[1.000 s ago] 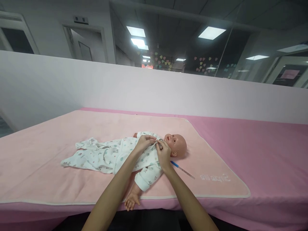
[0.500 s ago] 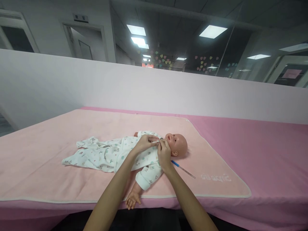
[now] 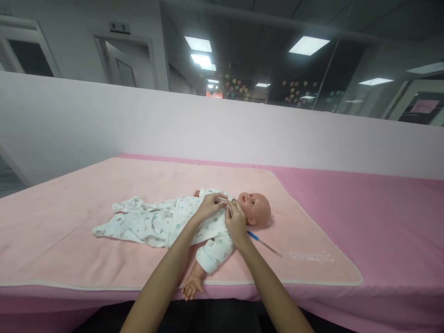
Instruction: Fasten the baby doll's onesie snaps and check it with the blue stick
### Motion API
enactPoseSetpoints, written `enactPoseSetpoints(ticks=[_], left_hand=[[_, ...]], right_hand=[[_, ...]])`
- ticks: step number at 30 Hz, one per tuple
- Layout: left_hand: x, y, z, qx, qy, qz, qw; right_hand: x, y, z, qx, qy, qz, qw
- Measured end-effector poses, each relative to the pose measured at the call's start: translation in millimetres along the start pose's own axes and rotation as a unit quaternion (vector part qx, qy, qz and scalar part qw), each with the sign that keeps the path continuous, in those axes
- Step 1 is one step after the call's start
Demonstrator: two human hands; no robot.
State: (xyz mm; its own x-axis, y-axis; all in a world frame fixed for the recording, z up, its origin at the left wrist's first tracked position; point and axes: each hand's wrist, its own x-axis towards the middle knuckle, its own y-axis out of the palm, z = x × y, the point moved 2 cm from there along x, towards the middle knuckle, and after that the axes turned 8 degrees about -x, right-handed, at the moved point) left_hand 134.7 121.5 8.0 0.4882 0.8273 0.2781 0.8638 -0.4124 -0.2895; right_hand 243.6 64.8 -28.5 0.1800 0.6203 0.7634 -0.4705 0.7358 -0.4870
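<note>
Pinching romper collar [image 3: 227, 203] – left hand [image 3: 208, 206] | right hand [image 3: 236, 221], apparently | doll [image 3: 255, 208] just beyond

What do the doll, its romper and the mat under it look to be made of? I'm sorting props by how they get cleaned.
Doll: likely vinyl or plastic, its smooth head slightly shiny. Romper: soft printed cotton-like fabric that wrinkles and lies limp. Mat: pale pink, matte, seemingly fleecy cloth with a stitched white edge.

Both forearms reach forward, left hand [image 3: 208, 206] and right hand [image 3: 236, 223] pinching, fingertips meeting.
</note>
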Motion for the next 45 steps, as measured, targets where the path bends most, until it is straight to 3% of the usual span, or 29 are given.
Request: enactPoseSetpoints(ticks=[11,19,25,37,45], left_hand=[[-3,3,-4,-0.051,-0.025,-0.012,0.998],[1,2,1,-0.011,0.012,0.030,0.999],[0,4,2,0.035,0.020,0.022,0.999],[4,4,5,-0.038,0.013,0.024,0.999],[0,5,1,0.002,0.021,-0.014,1.000]], right_hand=[[-1,1,-1,0.005,0.009,0.017,1.000],[-1,2,1,-0.050,0.002,0.008,0.999],[-2,4,0,-0.076,0.008,0.007,0.997],[0,-2,0,0.008,0.023,0.029,0.999],[0,-4,-1,0.077,0.046,0.022,0.996]])
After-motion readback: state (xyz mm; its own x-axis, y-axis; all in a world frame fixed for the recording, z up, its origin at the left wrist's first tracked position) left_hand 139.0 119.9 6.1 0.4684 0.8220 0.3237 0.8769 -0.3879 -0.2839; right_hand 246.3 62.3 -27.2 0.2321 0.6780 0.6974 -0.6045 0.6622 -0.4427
